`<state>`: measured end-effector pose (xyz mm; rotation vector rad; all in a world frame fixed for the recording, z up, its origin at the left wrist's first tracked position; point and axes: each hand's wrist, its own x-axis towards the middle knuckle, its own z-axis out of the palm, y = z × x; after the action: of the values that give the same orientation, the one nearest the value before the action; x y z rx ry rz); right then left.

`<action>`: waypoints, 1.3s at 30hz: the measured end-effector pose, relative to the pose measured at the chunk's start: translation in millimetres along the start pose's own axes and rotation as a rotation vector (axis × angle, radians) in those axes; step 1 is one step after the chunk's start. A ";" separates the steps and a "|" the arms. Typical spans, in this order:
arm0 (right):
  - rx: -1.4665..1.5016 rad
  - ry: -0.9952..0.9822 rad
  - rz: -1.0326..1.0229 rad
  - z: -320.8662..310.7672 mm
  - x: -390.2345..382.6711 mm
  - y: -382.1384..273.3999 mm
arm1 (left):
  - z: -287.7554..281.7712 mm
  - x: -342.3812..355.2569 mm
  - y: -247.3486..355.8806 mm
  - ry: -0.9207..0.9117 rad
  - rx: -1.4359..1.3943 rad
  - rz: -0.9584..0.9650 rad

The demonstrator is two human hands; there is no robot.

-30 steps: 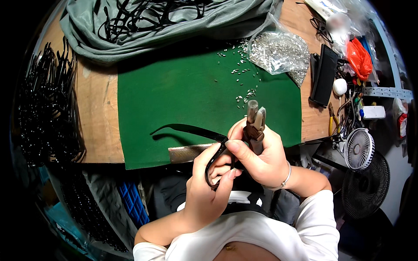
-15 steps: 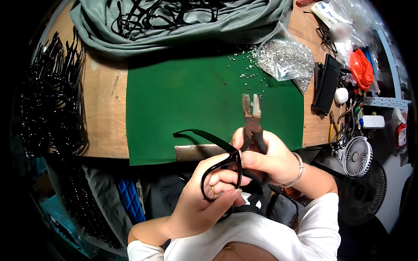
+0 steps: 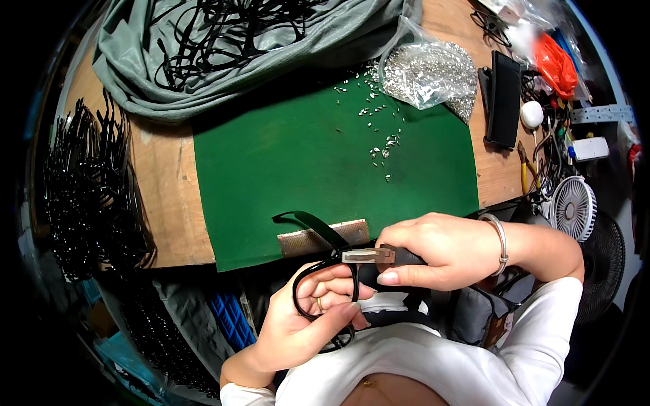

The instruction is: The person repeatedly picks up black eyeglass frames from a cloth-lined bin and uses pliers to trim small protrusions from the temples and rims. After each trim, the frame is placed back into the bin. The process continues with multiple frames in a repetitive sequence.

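My left hand (image 3: pixel 288 335) is closed around a black glasses frame (image 3: pixel 317 225), holding it by the rim near the table's front edge. One temple of the frame sticks out up and to the left over the green mat (image 3: pixel 284 162). In my right hand (image 3: pixel 447 252) I grip a pair of pliers (image 3: pixel 369 256) by dark handles. The flat jaws point left and meet the frame at its corner, where the temple joins the front. Whether the jaws pinch anything there is too small to tell. The other rim is partly hidden below my left fingers.
Small silvery metal pieces (image 3: pixel 386 150) lie scattered near a clear bag (image 3: pixel 430 68) full of them. A grey-green cloth (image 3: pixel 135 88) holds black frames at the back; more frames (image 3: pixel 95 196) are heaped left. A textured strip (image 3: pixel 298 244) lies at the mat's edge. A white fan (image 3: pixel 573 208) stands right.
The pliers have swung from pointing away, jaws apart, to pointing left against the frame's corner. My right hand has turned and shifted right. The whole view has shifted a little.
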<state>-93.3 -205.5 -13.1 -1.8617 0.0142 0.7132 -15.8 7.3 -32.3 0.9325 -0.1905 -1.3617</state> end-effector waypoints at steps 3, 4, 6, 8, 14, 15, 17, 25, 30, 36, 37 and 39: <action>-0.076 0.012 0.029 -0.6 3.9 -3.1 | 3.1 0.2 -0.9 0.011 0.007 -0.016; -0.101 0.005 0.061 -0.1 3.6 -4.1 | 3.5 -0.5 -1.3 0.009 0.014 -0.018; -0.209 0.153 0.018 10.2 2.8 1.9 | 4.1 0.0 -3.0 0.021 0.022 -0.011; -0.307 0.242 0.049 14.1 2.5 -0.4 | 5.6 2.1 -4.0 0.035 0.034 0.003; -0.011 -0.006 0.033 -10.5 -1.3 0.2 | 9.1 2.2 0.5 0.035 -0.010 0.005; -0.012 -0.003 0.002 -13.5 -1.7 5.7 | 8.6 2.6 0.9 0.039 -0.012 0.005; -0.052 -0.011 0.053 -16.8 0.4 17.7 | 6.1 5.5 3.3 0.035 0.001 -0.008; -0.138 0.446 -0.009 3.6 13.6 59.0 | 0.0 -1.3 62.8 0.270 0.716 0.126; -0.185 0.421 -0.038 5.9 18.4 50.6 | -86.0 44.8 72.2 0.445 1.410 -0.046; -0.224 0.456 0.004 6.3 21.4 49.7 | -116.6 99.7 146.3 0.587 1.319 0.597; -0.245 0.460 0.006 6.9 22.1 48.8 | -134.4 120.6 161.6 0.802 1.641 0.789; -0.269 0.457 -0.031 10.9 24.1 46.9 | -162.8 137.2 176.3 1.012 1.912 0.809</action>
<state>-94.4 -207.8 -66.9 -2.2443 0.1913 0.2636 250.7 -53.5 -73.4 2.5159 -0.9991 0.5683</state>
